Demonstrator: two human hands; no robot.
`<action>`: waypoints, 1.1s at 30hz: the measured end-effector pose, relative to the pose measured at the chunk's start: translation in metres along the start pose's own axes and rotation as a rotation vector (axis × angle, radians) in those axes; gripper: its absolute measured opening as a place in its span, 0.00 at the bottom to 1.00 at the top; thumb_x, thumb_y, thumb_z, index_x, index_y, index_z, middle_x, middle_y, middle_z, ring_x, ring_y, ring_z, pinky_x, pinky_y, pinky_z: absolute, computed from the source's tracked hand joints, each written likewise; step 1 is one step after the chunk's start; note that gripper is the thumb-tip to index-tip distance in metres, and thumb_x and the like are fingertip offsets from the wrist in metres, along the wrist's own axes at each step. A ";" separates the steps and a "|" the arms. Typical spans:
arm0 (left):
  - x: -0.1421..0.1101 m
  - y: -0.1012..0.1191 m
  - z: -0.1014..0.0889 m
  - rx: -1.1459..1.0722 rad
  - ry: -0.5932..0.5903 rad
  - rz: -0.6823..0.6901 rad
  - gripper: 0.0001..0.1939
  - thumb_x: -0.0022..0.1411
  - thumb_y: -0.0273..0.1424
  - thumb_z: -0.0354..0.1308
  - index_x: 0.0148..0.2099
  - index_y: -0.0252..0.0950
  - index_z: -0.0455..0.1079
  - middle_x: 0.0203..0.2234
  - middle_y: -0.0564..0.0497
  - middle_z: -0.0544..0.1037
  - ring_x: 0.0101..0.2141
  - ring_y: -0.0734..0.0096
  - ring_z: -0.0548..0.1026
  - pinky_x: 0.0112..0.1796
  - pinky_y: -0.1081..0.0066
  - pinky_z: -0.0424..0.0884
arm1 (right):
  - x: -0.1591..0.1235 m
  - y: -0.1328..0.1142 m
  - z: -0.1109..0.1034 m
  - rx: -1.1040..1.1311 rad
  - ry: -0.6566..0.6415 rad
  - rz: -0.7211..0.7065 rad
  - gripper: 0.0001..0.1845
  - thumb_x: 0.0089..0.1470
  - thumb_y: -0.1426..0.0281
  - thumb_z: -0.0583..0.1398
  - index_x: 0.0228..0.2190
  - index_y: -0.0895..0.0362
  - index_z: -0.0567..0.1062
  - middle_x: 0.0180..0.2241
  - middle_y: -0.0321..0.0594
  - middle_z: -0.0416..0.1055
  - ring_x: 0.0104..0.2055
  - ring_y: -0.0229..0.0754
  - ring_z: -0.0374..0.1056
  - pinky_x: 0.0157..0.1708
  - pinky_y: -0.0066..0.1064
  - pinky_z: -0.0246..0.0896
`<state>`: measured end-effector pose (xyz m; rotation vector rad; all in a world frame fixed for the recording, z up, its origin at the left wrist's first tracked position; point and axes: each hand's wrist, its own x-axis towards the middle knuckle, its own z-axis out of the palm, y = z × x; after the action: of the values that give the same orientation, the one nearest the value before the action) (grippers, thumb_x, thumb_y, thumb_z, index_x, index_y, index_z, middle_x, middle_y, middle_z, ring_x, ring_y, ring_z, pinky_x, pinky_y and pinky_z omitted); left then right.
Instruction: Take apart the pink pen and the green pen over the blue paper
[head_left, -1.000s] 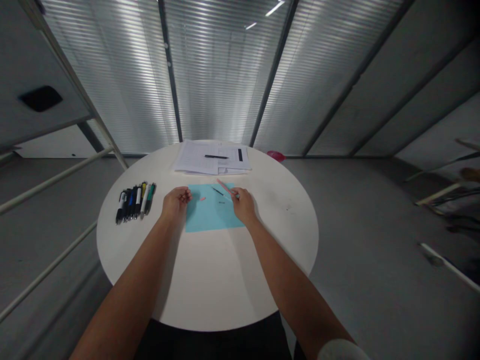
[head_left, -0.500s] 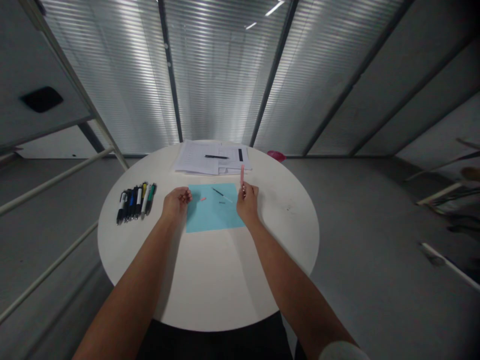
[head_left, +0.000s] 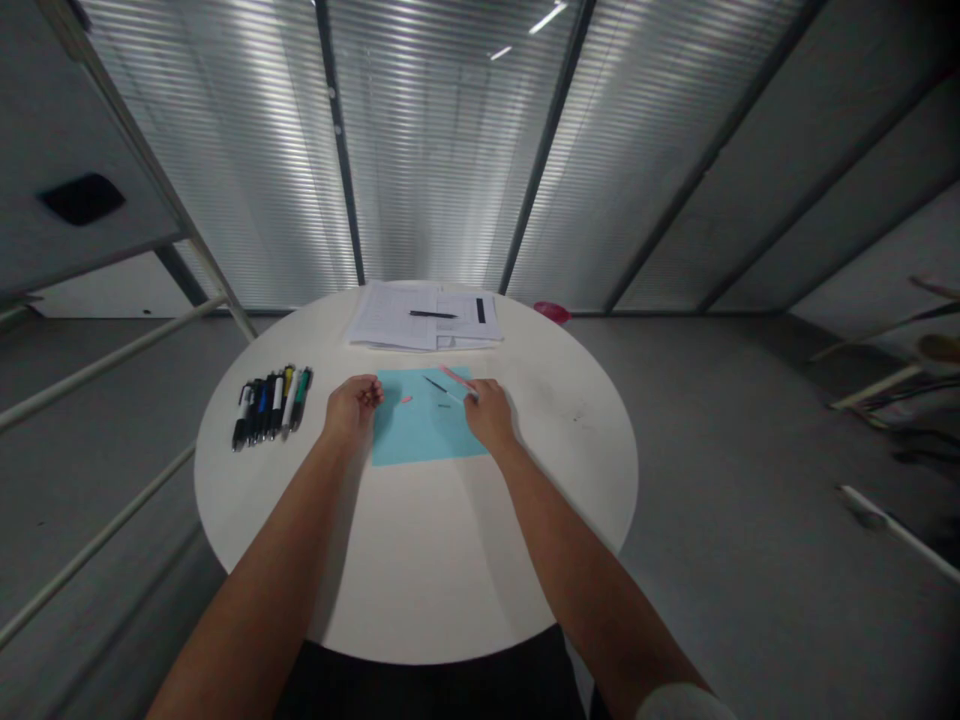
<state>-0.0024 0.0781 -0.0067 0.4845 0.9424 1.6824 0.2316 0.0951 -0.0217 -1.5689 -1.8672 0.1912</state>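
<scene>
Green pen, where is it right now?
In the head view, the green pen lies on the table's left side, at the right end of the pen row, left of the left hand.

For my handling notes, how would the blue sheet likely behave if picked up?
The blue sheet looks thin, so it would probably flop if lifted by one edge. The slim rod and small pink piece lying on it might slide or roll off.

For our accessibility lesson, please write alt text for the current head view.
Two bare hands work at a round white table: the right hand holds a pink stick-like piece over a blue sheet, the left hand rests at its edge. Pens lie left, papers beyond.
</scene>
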 end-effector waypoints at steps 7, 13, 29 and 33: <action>-0.001 0.002 0.003 0.017 0.003 0.006 0.03 0.47 0.20 0.56 0.26 0.30 0.71 0.20 0.49 0.72 0.23 0.74 0.70 0.27 0.74 0.67 | 0.000 0.000 0.000 -0.131 -0.061 -0.119 0.11 0.58 0.73 0.55 0.39 0.57 0.77 0.38 0.45 0.73 0.42 0.46 0.65 0.46 0.36 0.58; -0.001 0.001 0.003 0.026 0.000 0.009 0.03 0.47 0.21 0.57 0.27 0.30 0.71 0.20 0.48 0.72 0.24 0.74 0.71 0.27 0.73 0.67 | -0.001 0.002 0.004 -0.111 -0.046 -0.169 0.08 0.58 0.66 0.59 0.37 0.56 0.77 0.36 0.45 0.73 0.40 0.46 0.65 0.44 0.38 0.58; -0.010 -0.003 0.004 0.197 -0.115 0.159 0.04 0.49 0.27 0.61 0.29 0.31 0.76 0.21 0.48 0.73 0.23 0.73 0.69 0.27 0.71 0.65 | -0.001 -0.003 0.002 0.054 0.063 -0.163 0.11 0.64 0.64 0.52 0.37 0.55 0.73 0.36 0.43 0.72 0.39 0.45 0.64 0.42 0.36 0.57; -0.018 -0.003 0.009 0.384 -0.165 0.165 0.03 0.50 0.28 0.64 0.29 0.33 0.78 0.22 0.46 0.76 0.26 0.69 0.70 0.30 0.68 0.67 | -0.003 -0.010 0.000 0.151 0.044 -0.193 0.11 0.63 0.64 0.52 0.37 0.55 0.72 0.36 0.41 0.72 0.40 0.44 0.64 0.42 0.34 0.58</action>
<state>0.0118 0.0645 -0.0013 0.9656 1.1307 1.5797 0.2240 0.0892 -0.0177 -1.2742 -1.9100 0.2037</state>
